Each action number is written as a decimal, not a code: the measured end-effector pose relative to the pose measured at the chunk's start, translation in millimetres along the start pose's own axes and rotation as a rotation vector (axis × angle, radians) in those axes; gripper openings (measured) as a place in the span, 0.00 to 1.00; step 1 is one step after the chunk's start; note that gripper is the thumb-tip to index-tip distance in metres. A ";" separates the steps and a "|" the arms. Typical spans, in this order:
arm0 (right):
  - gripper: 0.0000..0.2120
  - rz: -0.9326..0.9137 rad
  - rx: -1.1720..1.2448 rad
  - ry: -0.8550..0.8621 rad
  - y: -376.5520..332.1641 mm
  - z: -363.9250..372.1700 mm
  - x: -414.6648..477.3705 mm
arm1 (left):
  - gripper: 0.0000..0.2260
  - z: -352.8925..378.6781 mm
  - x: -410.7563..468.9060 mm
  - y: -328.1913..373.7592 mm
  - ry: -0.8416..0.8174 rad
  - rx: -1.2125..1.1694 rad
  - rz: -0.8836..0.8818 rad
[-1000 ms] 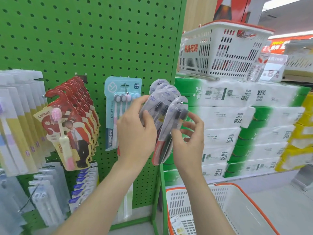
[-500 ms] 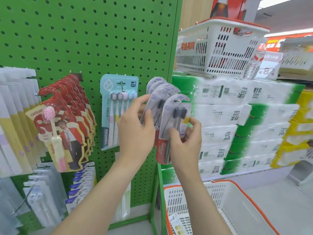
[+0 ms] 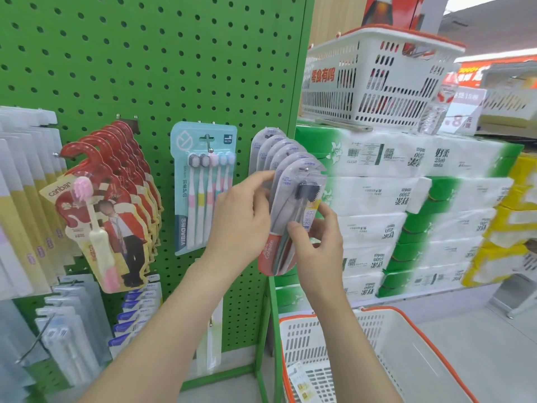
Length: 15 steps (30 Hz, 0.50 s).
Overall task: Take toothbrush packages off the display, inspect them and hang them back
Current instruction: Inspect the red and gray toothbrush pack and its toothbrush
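Observation:
A row of grey blister toothbrush packages (image 3: pixel 271 149) hangs on a hook at the right edge of the green pegboard (image 3: pixel 162 59). The front package (image 3: pixel 302 193), with a black brush head and a red Colgate base, sits at the hook's tip. My right hand (image 3: pixel 316 248) pinches its lower middle between thumb and fingers. My left hand (image 3: pixel 242 219) rests against the left side of the hanging stack, fingers curled over the packages' edges.
A light-blue multi-brush pack (image 3: pixel 203 184) and red children's toothbrush cards (image 3: pixel 110 205) hang to the left. White baskets with orange rims stand below right (image 3: pixel 386 312) and atop (image 3: pixel 377 80) stacked tissue packs (image 3: pixel 421 205).
The front package has swung from tilted to upright and moved up and back against the stack on the hook. My right hand has slid to its middle.

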State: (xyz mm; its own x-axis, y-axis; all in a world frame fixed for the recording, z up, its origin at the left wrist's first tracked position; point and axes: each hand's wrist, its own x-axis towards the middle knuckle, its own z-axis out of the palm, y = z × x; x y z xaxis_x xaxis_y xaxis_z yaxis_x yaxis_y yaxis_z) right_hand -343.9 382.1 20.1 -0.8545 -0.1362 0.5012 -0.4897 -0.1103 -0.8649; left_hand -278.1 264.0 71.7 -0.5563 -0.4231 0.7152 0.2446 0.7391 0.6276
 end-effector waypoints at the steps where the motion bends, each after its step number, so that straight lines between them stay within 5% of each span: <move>1: 0.26 0.004 0.006 -0.003 0.0 0.4 -0.1 | 0.17 -0.3 0.7 -1.0 0.037 0.042 0.024; 5: 0.24 0.018 0.011 0.002 0.8 2.1 -0.2 | 0.12 3.1 5.0 -12.7 0.139 0.105 0.023; 15: 0.18 0.022 0.037 0.055 6.1 -1.8 3.7 | 0.06 1.2 16.1 -13.2 0.099 0.021 -0.088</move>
State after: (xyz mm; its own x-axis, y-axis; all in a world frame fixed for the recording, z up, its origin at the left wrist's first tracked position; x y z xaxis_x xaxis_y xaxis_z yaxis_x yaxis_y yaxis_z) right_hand -350.4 382.6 16.7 -0.8739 -0.0852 0.4787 -0.4645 -0.1441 -0.8738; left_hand -291.3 248.0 74.6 -0.4938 -0.5359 0.6848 0.1811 0.7068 0.6838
